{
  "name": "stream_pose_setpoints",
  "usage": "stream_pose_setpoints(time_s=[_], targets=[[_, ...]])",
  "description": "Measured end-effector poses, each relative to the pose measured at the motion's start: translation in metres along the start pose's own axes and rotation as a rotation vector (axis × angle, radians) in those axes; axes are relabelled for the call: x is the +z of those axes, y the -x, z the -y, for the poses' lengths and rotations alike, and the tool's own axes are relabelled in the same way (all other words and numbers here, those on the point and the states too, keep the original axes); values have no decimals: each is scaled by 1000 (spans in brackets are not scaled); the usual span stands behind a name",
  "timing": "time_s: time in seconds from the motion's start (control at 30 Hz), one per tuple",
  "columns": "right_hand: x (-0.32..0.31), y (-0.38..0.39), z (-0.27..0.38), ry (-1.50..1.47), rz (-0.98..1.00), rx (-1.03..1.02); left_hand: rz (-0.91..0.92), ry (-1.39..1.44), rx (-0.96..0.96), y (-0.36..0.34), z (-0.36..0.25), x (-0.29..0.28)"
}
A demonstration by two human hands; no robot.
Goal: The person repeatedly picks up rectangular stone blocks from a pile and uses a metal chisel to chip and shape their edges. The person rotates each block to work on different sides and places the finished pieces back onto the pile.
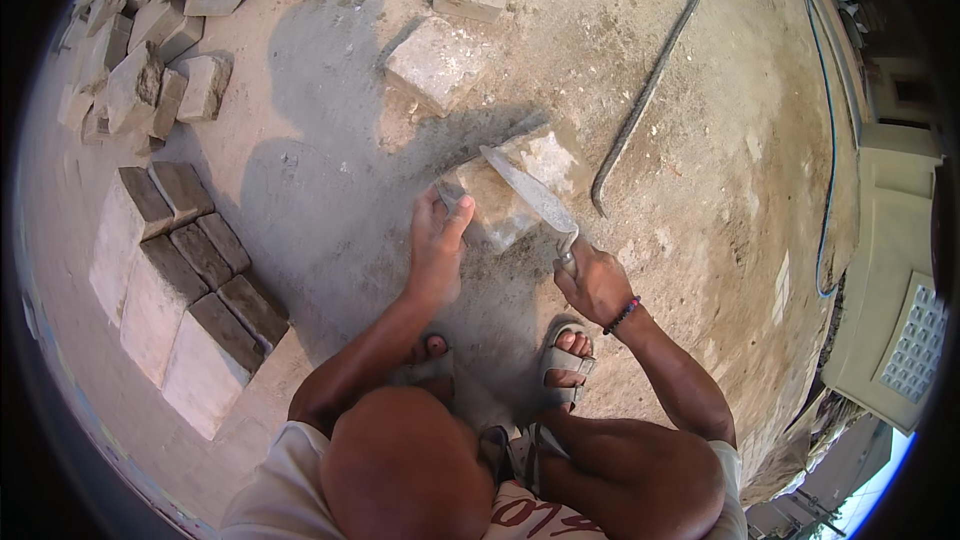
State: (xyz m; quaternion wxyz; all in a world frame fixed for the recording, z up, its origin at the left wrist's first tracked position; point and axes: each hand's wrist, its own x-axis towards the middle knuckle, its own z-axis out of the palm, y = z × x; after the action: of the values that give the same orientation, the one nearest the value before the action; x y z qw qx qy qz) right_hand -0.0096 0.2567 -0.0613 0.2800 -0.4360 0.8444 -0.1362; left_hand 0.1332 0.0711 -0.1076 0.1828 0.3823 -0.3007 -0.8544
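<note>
A trowel (535, 195) with a long pointed grey blade is gripped by its handle in my right hand (597, 285). Its blade lies across the top of a pale, rough block (550, 157) on the ground before my feet. At that block's left end, my left hand (436, 248) is closed, thumb up, around a dark grey edge (451, 196). Whether this edge is a loose piece or part of the block, I cannot tell. Another dusty block (437, 65) rests just beyond.
Several blocks are stacked in rows (180, 285) at left, with a heap of loose blocks (130, 85) behind them. A long metal bar (648, 100) lies to the right. Farther right run a blue hose (832, 140) and a pale structure (890, 270). My sandalled feet (567, 360) are close by.
</note>
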Motion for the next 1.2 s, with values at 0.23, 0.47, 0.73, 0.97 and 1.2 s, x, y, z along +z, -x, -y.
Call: stream_pose_setpoints(time_s=[0.23, 0.47, 0.73, 0.97, 1.2], targets=[[-14, 20, 37, -188, -93, 80, -3, -19, -20, 2, -2, -12], [-20, 7, -55, -206, -103, 431, 15, -38, -15, 5, -1, 7], [-27, 22, 22, -31, -12, 21, 29, -137, 107, 4, 0, 20], [-65, 19, 47, -167, -100, -215, -7, -187, 75, 3, -10, 18], [-70, -5, 32, -235, -92, 63, -39, -238, 130, -3, -3, 12]])
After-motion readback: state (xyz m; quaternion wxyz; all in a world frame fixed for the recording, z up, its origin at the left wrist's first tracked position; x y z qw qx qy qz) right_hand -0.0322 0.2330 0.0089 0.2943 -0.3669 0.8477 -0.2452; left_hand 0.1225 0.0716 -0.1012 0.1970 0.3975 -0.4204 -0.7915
